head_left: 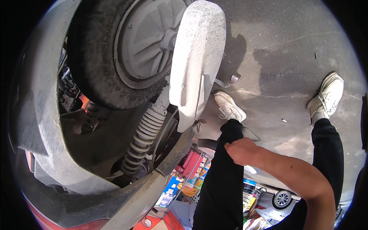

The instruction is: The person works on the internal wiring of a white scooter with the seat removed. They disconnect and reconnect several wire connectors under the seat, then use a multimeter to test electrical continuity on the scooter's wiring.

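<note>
From the lower right, my right arm reaches across to my black trouser leg [218, 184]. There my right hand [242, 151] rests against the cloth just above the ankle, its fingers curled closed; what they hold, if anything, is hidden. My left hand does not show. Beside this leg stands a dusty vehicle with a black-tyred wheel [94, 57]. A pale, dirt-coated elongated cover [199, 50] juts out by the wheel hub. Below it slants a coil-spring shock absorber [142, 136], dusty as well. Grey bodywork [42, 115] curves around the wheel opening.
My pale shoes, one near the wheel [230, 107] and one farther right [327, 94], stand on grey pavement [287, 50]. A metal pedal-like part [234, 79] sticks out by the cover. Behind my legs are shelves of colourful packages [191, 180] and a car wheel [282, 199].
</note>
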Motion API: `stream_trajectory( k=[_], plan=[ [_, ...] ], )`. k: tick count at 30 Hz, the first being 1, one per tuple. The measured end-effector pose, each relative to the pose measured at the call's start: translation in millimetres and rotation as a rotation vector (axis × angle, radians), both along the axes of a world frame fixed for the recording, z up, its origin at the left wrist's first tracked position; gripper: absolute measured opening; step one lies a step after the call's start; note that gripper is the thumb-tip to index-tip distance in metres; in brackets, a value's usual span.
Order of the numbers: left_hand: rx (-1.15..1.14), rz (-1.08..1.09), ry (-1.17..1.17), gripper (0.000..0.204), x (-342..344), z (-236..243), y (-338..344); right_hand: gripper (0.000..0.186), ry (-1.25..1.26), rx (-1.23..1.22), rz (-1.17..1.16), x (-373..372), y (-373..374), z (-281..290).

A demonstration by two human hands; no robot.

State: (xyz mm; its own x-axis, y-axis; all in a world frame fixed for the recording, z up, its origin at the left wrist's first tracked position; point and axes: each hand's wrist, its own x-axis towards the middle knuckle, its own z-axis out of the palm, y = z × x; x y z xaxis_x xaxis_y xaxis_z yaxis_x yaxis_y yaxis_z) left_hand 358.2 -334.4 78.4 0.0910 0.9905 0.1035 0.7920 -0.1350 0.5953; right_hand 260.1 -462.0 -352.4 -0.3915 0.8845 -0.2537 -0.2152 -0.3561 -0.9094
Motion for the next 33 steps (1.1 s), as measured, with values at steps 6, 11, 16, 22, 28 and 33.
stream_trajectory(
  k=[6, 11, 16, 22, 28, 33],
  plan=[
    [-0.392, -0.301, -0.355, 0.047, -81, 48, 8, 0.015, -0.221, -0.114, 0.121, 106, -37, 102],
    [-0.139, -0.256, -0.081, 0.057, -97, 30, 9, 0.022, -0.424, -0.022, -0.089, 161, -55, 252],
    [-0.033, -0.483, 0.044, 0.039, -94, 36, 28, 0.038, -0.454, -0.07, -0.68, 194, 16, 447],
    [-0.15, -0.521, -0.093, 0.037, -92, 46, 20, 0.045, -0.729, -0.147, -1.393, 180, 85, 465],
    [-0.541, -0.816, -0.347, 0.039, -143, 68, 74, 0.029, -0.758, -0.402, -1.9, 137, 156, 495],
    [-0.525, -0.793, -0.407, 0.024, -197, 58, 126, 0.019, -0.94, -0.415, -1.759, 140, 154, 494]
  ],
)
